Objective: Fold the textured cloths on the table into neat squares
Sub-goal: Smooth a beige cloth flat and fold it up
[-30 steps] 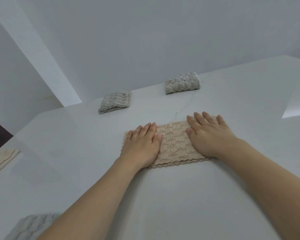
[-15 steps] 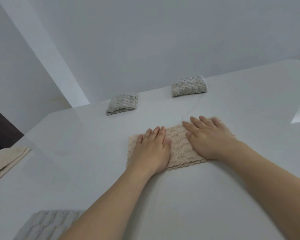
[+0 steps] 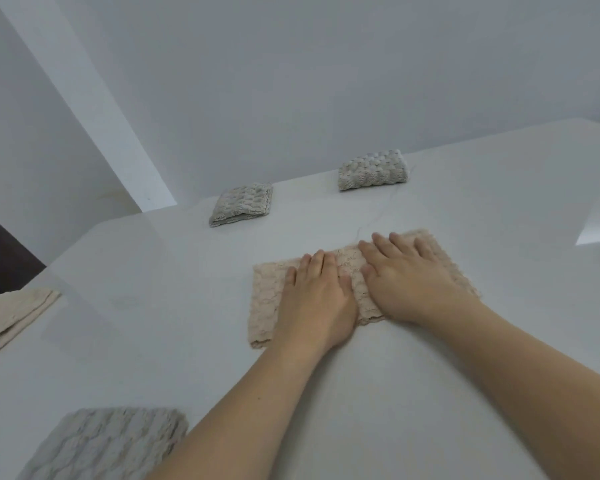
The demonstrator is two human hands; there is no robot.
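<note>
Left hand [image 3: 314,299] and right hand [image 3: 409,282] are lying side by side, fingers straight, pressing flat on the beige textured cloth [image 3: 265,299] mid-tabletop [image 3: 430,393], gripping nothing.

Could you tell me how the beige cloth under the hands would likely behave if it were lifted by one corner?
The beige cloth would probably droop and unfold, since it lies limp and flat beneath the left hand and right hand. Its knobbly weave suggests decent friction, though it might slide on the glossy table.
</note>
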